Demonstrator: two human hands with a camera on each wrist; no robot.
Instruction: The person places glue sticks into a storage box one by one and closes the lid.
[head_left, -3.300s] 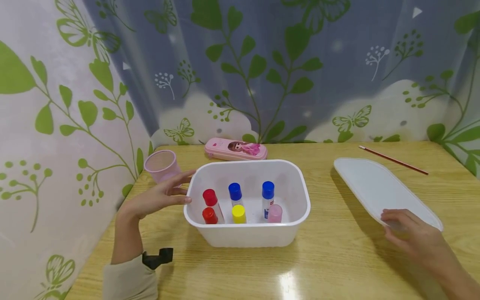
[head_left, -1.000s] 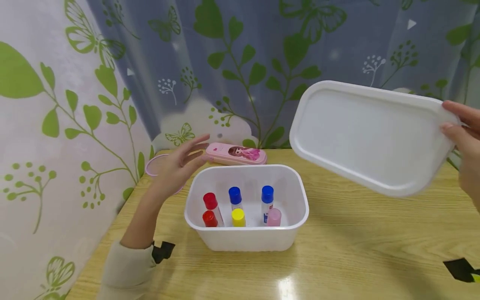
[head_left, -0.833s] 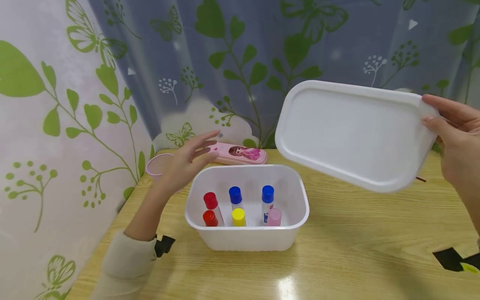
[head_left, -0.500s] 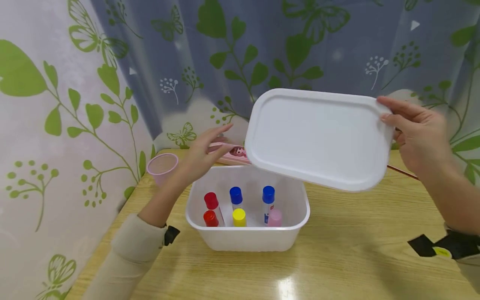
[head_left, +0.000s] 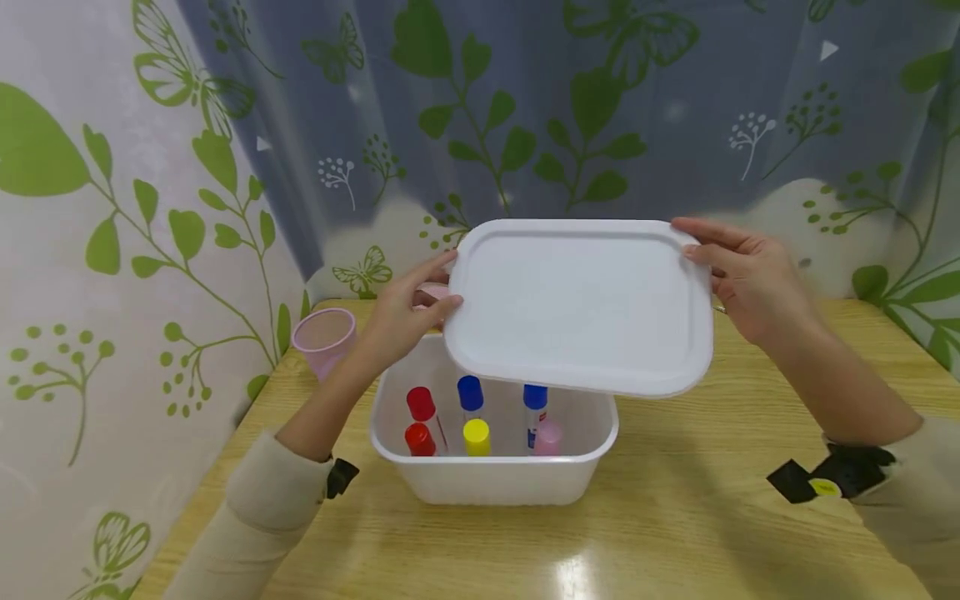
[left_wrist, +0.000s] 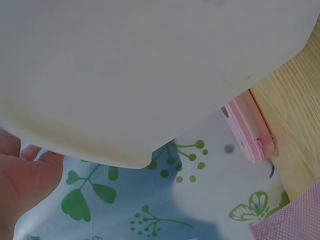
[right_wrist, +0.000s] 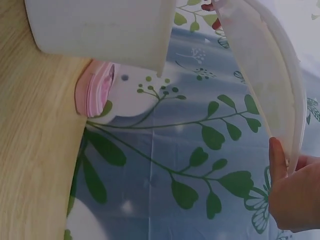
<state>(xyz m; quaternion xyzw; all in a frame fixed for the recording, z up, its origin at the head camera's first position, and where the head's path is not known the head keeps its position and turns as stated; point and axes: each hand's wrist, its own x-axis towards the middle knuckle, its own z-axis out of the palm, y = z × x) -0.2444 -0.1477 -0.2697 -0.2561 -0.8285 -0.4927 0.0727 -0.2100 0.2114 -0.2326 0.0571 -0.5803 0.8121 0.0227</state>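
A white lid (head_left: 581, 304) is held tilted above the back of a white bin (head_left: 502, 482), its broad face toward the head camera. My right hand (head_left: 765, 279) grips the lid's upper right corner, thumb in front and fingers behind. At the left end, my left hand (head_left: 401, 312) pinches the edge between thumb and fingers. In the right wrist view the lid (right_wrist: 272, 75) appears nearly edge-on, clear of the bin. Several capped glue sticks stand in the bin, including a red one (head_left: 421, 403), a yellow one (head_left: 477, 437) and a pink one (head_left: 548, 437). The lid hides the bin's back rim.
A pink mesh cup (head_left: 324, 335) stands left of the bin on the wooden table (head_left: 675, 508). Behind the bin lies a pink pencil case (left_wrist: 248, 127), mostly hidden in the head view. A patterned curtain (head_left: 660, 108) borders the table's back.
My right hand has lifted the lid from the table at the right and brought it left over the bin, lowering and levelling it. My left hand has left the bin's rim and taken the lid's left end.
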